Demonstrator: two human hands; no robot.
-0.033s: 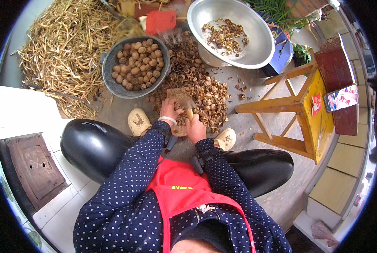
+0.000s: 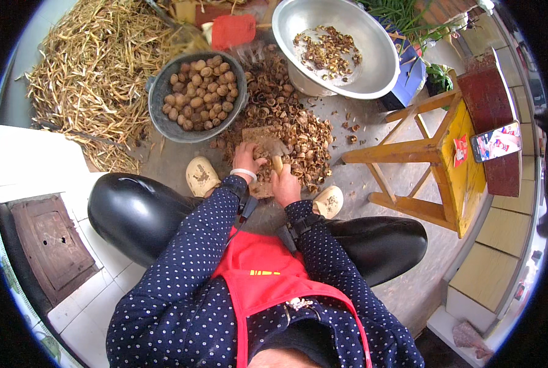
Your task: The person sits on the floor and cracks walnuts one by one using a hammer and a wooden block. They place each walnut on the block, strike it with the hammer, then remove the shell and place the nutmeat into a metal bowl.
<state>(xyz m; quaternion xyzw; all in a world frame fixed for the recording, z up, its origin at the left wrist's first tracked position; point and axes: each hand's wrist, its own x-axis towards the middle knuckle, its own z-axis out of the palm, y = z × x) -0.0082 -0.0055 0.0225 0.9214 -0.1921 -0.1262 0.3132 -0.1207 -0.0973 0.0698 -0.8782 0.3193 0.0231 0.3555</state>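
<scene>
Between my feet lies a wooden board (image 2: 263, 191) set among cracked walnut shells (image 2: 301, 132). My left hand (image 2: 247, 158), with a white bangle at the wrist, rests on the board with its fingers curled together; whatever is between the fingertips is too small to make out. My right hand (image 2: 285, 186) is closed round the light wooden handle of a hammer (image 2: 278, 164). The hammer's grey head is smeared by motion just above the board, close to the left fingertips. Beyond, at the left, a dark bucket (image 2: 155, 119) holds many whole walnuts (image 2: 201, 92).
A large metal basin (image 2: 377, 73) with walnut kernels (image 2: 329, 52) stands beyond the shells. Dry straw (image 2: 96, 67) is heaped at the far left. At right stands a yellow wooden stool (image 2: 464, 165) with a phone (image 2: 496, 142) on it. Both feet wear cream clogs (image 2: 328, 202).
The hammer handle in my right hand has shifted very slightly. My left hand and everything around look the same.
</scene>
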